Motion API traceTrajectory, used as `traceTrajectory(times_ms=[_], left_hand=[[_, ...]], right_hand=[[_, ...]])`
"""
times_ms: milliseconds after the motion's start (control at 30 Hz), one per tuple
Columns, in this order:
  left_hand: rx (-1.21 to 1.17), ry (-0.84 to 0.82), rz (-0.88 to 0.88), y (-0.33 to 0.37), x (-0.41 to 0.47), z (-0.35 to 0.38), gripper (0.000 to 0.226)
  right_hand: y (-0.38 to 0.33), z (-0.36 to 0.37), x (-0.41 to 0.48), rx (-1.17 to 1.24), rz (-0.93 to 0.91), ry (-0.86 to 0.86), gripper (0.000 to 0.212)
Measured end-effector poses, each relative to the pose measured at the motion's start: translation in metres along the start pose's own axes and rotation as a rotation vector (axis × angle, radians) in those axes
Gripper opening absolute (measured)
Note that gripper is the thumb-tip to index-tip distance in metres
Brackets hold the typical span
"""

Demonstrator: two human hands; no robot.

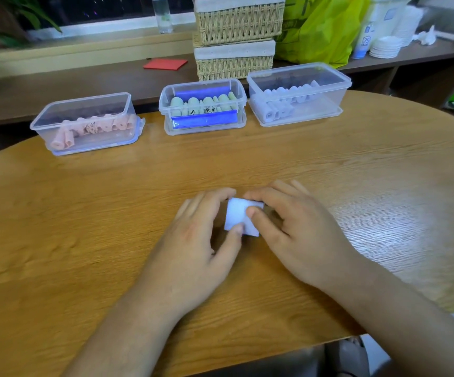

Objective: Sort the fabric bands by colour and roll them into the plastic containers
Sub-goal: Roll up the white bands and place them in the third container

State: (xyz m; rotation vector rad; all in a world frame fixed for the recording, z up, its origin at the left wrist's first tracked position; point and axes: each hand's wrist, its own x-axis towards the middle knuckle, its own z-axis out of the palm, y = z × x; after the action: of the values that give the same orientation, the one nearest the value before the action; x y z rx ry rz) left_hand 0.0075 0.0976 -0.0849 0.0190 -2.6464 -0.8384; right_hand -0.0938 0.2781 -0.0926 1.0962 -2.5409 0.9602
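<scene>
Mid-roll: pale lavender band (238, 215), the only loose one in sight.
Left hand (193, 240) and right hand (293, 229) both pinch it with curled fingers, low on the worktop (356, 172). Beyond the hands, the pink container (84, 123), green container (202, 107) and lavender container (299, 96) hold rolls. Task looks nearly finished.

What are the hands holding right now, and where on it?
Both hands pinch one white fabric band on the table: the left hand at its left edge, the right hand at its right edge.
</scene>
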Motion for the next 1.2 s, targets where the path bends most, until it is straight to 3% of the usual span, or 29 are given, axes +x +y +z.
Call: traceTrajectory(times_ms=[133, 333, 433, 600, 733, 900, 1033, 1200], left_hand=[[-0.112, 0.037, -0.018, 0.005, 0.001, 0.0, 0.032], [-0.282, 0.133, -0.08, 0.004, 0.002, 0.0, 0.032], [-0.337, 0.174, -0.08, 0.005, 0.002, -0.001, 0.035], [-0.346, 0.194, -0.052, 0.003, 0.003, -0.002, 0.032], [-0.355, 0.22, -0.022, 0.005, 0.001, -0.004, 0.04], [-0.244, 0.138, 0.08, 0.006, -0.001, -0.004, 0.075], [-0.157, 0.182, 0.086, 0.002, 0.001, -0.006, 0.063], [0.018, 0.198, 0.117, 0.003, -0.001, -0.009, 0.058]], right_hand=[[-0.004, -0.002, -0.002, 0.107, -0.058, -0.067, 0.027], [-0.008, -0.008, -0.003, 0.494, 0.111, -0.085, 0.015], [-0.009, -0.012, -0.003, 0.503, 0.082, -0.161, 0.014], [-0.009, -0.014, -0.003, 0.474, 0.046, -0.122, 0.022], [-0.014, -0.017, -0.001, 0.718, 0.182, -0.23, 0.019], [-0.026, -0.015, -0.001, 1.321, 0.509, -0.305, 0.027], [-0.029, -0.011, -0.002, 1.322, 0.582, -0.342, 0.034], [-0.029, -0.008, -0.002, 1.187, 0.589, -0.23, 0.028]])
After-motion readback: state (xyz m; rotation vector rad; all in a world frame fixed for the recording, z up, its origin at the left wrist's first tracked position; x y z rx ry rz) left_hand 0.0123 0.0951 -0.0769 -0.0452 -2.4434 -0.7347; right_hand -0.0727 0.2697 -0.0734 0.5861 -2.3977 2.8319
